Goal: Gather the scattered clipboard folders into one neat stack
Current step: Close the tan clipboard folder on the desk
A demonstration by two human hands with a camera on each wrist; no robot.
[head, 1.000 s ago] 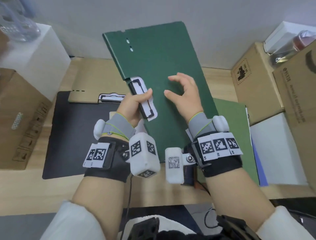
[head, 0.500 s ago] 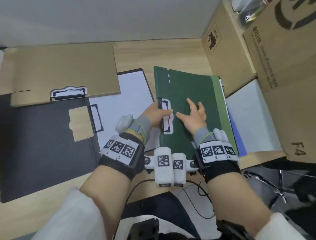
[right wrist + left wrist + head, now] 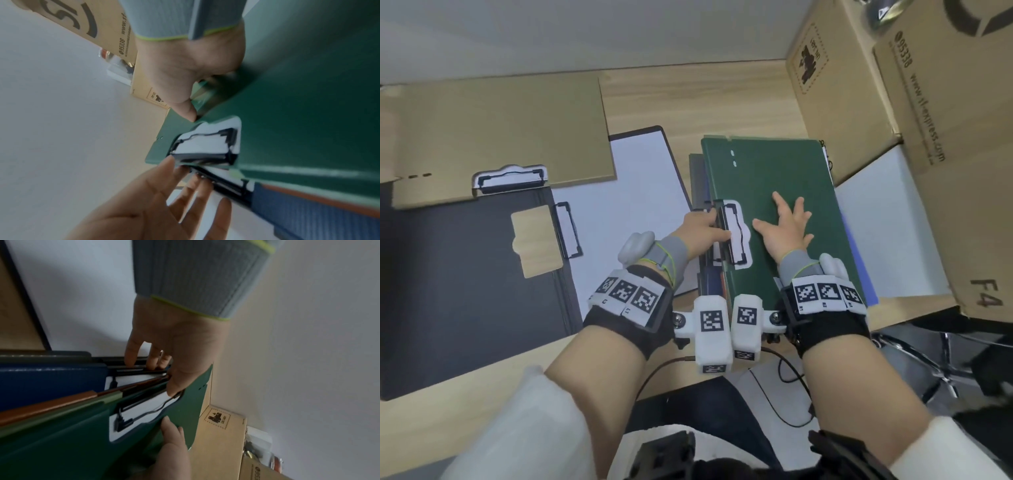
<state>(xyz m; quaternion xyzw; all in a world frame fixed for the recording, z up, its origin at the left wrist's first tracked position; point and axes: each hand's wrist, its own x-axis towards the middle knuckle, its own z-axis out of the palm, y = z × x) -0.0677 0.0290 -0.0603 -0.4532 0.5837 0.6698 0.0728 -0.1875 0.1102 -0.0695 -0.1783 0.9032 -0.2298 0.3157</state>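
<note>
A dark green clipboard folder [image 3: 774, 171] lies on top of a stack at the table's right; its white-backed clip [image 3: 734, 236] faces left. Under it, the left wrist view shows a light green edge [image 3: 61, 412], an orange edge [image 3: 47, 408] and a blue folder [image 3: 51, 382]. My left hand [image 3: 710, 222] has straight fingers against the stacked clips and its thumb by the top clip. Flat on the green cover rests my right hand [image 3: 784, 219], fingers spread. Loose folders lie to the left: a tan one [image 3: 500, 130], a black one [image 3: 448, 291], and one showing white paper [image 3: 640, 192].
Cardboard boxes [image 3: 859, 85] [image 3: 962, 137] stand tight against the stack's right side, with a white box [image 3: 887, 233] below them. The wall runs along the table's back. A chair base [image 3: 928, 359] shows past the table's front right corner.
The green folder, held up and tilted a second ago, now lies on the stack. It has shifted right to cover the light green folder. My right hand has flattened onto it.
</note>
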